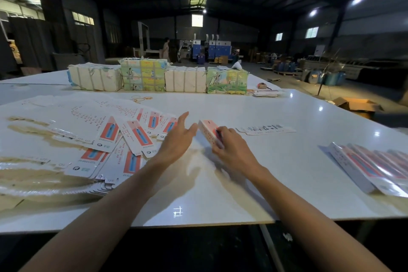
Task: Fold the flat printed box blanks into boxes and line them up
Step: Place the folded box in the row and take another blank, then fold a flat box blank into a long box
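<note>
One box (206,132) in curled right fingers (225,133); left fingers (184,118) spread.

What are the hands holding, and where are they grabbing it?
The right hand grips a partly folded box by its near end, fingers curled over it. The left hand is open beside the box and holds nothing.

White table (220,194) strewn with flat blanks (106,137) at left; folded boxes (371,168) lined at right; tied bundles (143,75) ranged along far edge.
</note>
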A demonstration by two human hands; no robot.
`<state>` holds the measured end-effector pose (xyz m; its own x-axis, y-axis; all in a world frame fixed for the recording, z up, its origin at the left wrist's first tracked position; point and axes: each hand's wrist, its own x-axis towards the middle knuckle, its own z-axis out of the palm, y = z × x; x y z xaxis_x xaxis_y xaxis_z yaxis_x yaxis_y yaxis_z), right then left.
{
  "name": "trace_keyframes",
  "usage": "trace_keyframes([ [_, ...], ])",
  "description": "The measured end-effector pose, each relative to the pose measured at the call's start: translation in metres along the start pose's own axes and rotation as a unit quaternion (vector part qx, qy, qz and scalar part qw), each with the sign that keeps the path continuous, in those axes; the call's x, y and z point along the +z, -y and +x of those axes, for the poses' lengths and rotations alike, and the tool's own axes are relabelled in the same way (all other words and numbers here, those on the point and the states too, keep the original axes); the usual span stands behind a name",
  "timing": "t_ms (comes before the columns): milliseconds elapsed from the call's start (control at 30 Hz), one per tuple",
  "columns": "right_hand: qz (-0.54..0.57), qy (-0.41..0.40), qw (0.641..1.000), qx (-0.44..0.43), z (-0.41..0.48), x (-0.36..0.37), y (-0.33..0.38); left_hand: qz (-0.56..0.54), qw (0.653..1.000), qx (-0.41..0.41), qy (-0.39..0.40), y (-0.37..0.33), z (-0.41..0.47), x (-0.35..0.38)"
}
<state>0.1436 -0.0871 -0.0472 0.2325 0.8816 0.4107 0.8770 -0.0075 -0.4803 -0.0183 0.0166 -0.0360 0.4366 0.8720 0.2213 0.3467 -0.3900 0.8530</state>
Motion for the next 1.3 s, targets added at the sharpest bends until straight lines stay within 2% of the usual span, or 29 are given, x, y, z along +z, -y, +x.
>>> trace_keyframes([
  [33,-0.008,0.000,1.000,0.018,-0.002,-0.007,-0.007,0.149,0.988,0.025,-0.042,0.007,0.007,-0.009],
  [67,-0.023,-0.003,0.999,0.035,-0.003,-0.015,-0.016,0.268,0.961,0.023,-0.070,0.012,0.013,-0.018],
  [167,-0.103,-0.021,0.990,0.097,-0.010,-0.044,-0.050,0.489,0.865,-0.077,-0.083,0.024,0.028,-0.041],
  [267,-0.190,-0.043,0.966,0.171,-0.029,-0.076,-0.084,0.553,0.812,-0.176,-0.064,0.038,0.027,-0.057],
  [367,-0.280,-0.068,0.933,0.218,-0.054,-0.104,-0.117,0.562,0.808,-0.163,-0.072,0.053,0.023,-0.065],
  [433,-0.332,-0.068,0.908,0.244,-0.071,-0.120,-0.135,0.541,0.823,-0.152,-0.076,0.053,0.021,-0.065],
  [600,-0.407,-0.076,0.870,0.268,-0.094,-0.144,-0.156,0.379,0.909,-0.134,-0.109,0.045,0.020,-0.070],
  [700,-0.444,-0.056,0.847,0.287,-0.099,-0.152,-0.160,0.339,0.923,-0.161,-0.088,0.041,0.023,-0.083],
  [800,-0.461,-0.056,0.839,0.285,-0.094,-0.153,-0.157,0.308,0.929,-0.171,-0.113,0.046,0.028,-0.088],
  [933,-0.382,-0.091,0.896,0.208,-0.057,-0.128,-0.123,0.201,0.959,-0.134,-0.147,0.056,0.035,-0.088],
  [1000,-0.327,-0.099,0.927,0.152,-0.032,-0.109,-0.097,0.136,0.972,-0.138,-0.132,0.056,0.037,-0.084],
  [1133,-0.147,-0.075,0.985,0.040,0.009,-0.064,-0.046,-0.066,0.982,-0.172,-0.040,0.039,0.031,-0.068],
  [1200,-0.053,-0.060,0.997,-0.004,0.023,-0.039,-0.026,-0.147,0.971,-0.187,0.032,0.029,0.025,-0.055],
  [1300,0.074,-0.047,0.996,-0.036,0.035,-0.007,-0.007,-0.258,0.938,-0.176,0.151,0.014,0.013,-0.030],
])
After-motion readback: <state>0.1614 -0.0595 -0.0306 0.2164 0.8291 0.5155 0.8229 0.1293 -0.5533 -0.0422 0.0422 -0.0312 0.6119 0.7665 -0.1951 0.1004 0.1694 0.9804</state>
